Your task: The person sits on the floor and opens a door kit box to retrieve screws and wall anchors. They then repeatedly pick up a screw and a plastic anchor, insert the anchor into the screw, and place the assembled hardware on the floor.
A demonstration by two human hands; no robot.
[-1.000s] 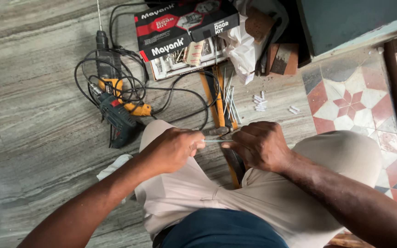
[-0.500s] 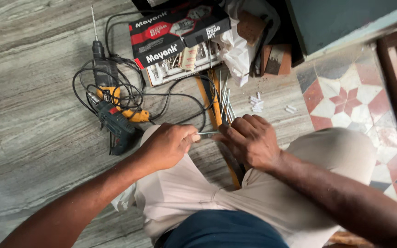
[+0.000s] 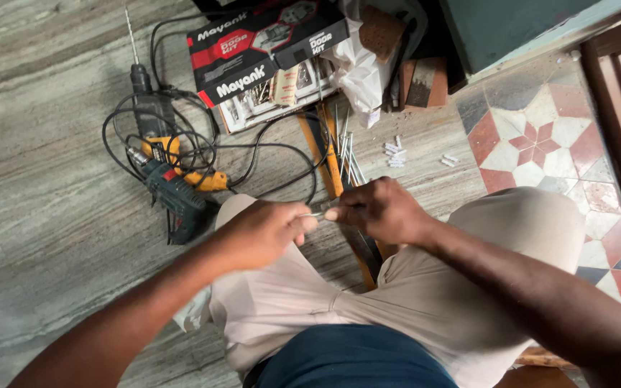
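While both hands (image 3: 325,223) pinch a rod (image 3: 315,213), corded drill (image 3: 170,194) near, box (image 3: 267,43) beyond

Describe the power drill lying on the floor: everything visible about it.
The power drill lies flat on the grey wood-grain floor, left of the person's knee. Its body looks like dark green and black plastic, with a long thin bit pointing away toward the top of the view. A black cord loops loosely over and around it, tangled with a yellow-handled tool. Neither hand touches it; the left hand is nearer.
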